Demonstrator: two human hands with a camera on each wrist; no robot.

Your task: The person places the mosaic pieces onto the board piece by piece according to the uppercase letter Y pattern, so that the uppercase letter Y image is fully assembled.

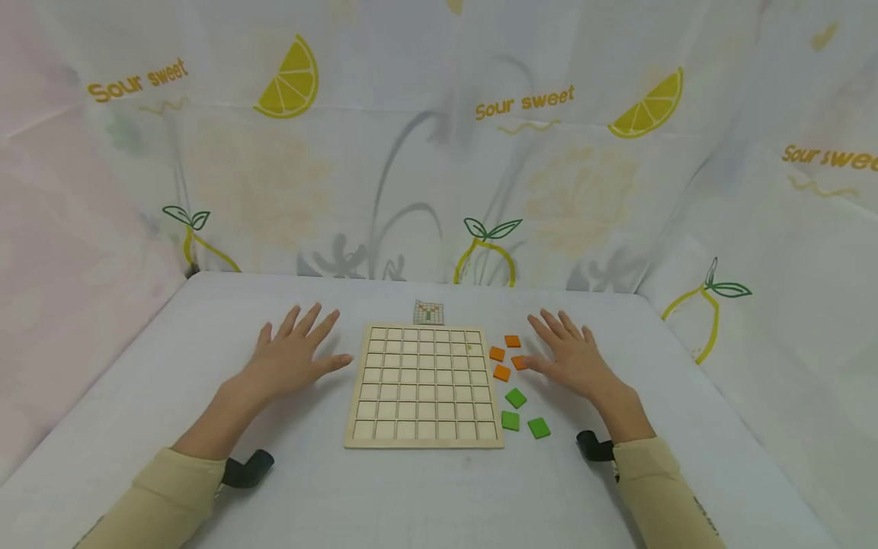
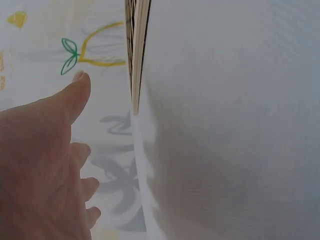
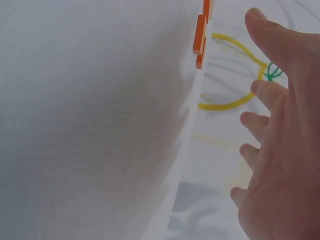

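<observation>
A square wooden grid board [image 1: 425, 385] lies flat in the middle of the table, its cells bare. Left of it, my left hand [image 1: 291, 362] hovers with fingers spread, the thumb near the board's edge; the left wrist view shows this hand [image 2: 40, 155] above the cloth. My right hand [image 1: 572, 362] is likewise spread on the other side, holding nothing, its thumb overlapping an orange tile [image 1: 518, 363] in the head view. In the right wrist view, the hand [image 3: 280, 130] stays apart from the orange tiles [image 3: 199, 35]. Several orange tiles [image 1: 502, 373] and three green tiles [image 1: 511, 420] lie right of the board.
Behind the board lies a small card [image 1: 428, 313] with a coloured grid pattern. A white cloth covers the table [image 1: 411, 496]. A printed curtain [image 1: 411, 152] with lemon drawings stands behind it and along the sides. Black wrist mounts [image 1: 248, 469] stick out near both sleeves.
</observation>
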